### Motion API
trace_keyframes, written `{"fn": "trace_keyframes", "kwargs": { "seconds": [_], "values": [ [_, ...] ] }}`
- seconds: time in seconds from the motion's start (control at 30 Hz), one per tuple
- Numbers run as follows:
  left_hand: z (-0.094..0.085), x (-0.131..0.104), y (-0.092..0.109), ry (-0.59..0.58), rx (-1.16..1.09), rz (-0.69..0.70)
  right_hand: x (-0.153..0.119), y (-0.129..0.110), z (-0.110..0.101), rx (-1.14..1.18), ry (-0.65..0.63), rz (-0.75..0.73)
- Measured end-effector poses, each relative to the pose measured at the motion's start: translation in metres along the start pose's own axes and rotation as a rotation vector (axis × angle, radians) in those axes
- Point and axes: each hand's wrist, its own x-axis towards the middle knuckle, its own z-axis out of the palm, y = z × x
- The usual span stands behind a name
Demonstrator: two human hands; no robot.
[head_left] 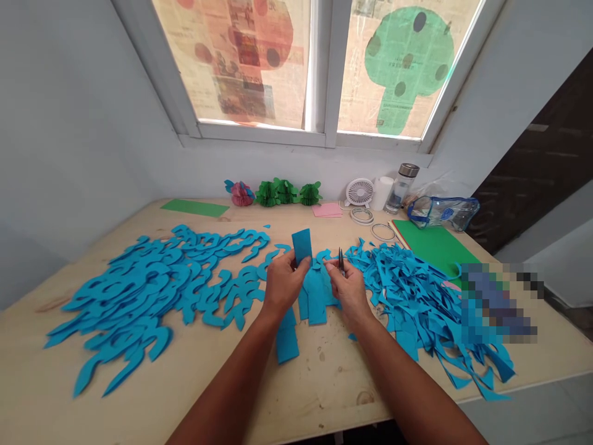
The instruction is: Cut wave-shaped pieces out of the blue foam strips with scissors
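Left hand (286, 279), right hand (348, 287) near each other; fingers (335, 275) curled, forearms (231, 380) converging.

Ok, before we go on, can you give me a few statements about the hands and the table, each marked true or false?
1. The right hand holds scissors. True.
2. The left hand is empty. False: it holds a blue strip.
3. The cutouts lie left of the scraps. True.
4. The fan stands right of the bottle. False: it stands to the left.
5. The pouch is solid red. False: it is clear with blue trim.
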Motion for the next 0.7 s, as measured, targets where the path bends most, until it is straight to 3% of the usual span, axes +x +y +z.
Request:
{"fn": "trace_keyframes", "kwargs": {
  "seconds": [0.1,0.27,0.7],
  "values": [
    [0.0007,0.0000,0.0020,-0.079,-0.266,-0.130,0.0002,0.0000,0.0000,0.013,0.022,0.008],
    [0.0029,-0.0020,0.0041,-0.160,-0.477,-0.227,-0.0027,-0.0050,0.0021,0.021,-0.005,0.043],
    [0.0032,-0.0018,0.0019,-0.224,-0.587,-0.322,-0.0016,-0.0006,0.0020,-0.040,-0.006,0.055]
  ]
}}
